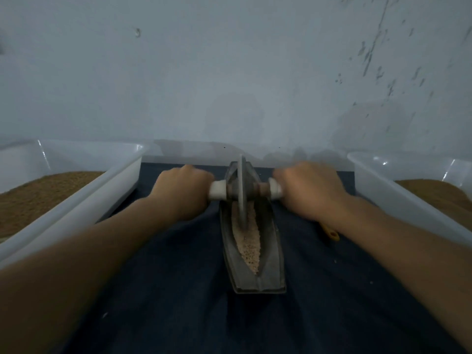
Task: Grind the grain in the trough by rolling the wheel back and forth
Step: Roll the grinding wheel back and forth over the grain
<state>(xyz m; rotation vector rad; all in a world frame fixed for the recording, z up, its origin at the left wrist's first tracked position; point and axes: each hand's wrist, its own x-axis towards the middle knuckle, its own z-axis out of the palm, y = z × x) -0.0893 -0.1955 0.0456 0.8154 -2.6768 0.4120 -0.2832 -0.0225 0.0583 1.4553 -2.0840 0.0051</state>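
Observation:
A dark metal boat-shaped trough lies lengthwise on a dark blue cloth, with pale crushed grain along its groove. A thin metal wheel stands upright in the far half of the trough, on an axle with white handle ends. My left hand grips the left handle and my right hand grips the right handle. Both forearms reach forward on either side of the trough. The far tip of the trough is hidden behind the wheel.
A white plastic tub with brown grain stands at the left, another white tub with brown grain at the right. A yellow object pokes out under my right forearm. A pale wall rises just behind the cloth.

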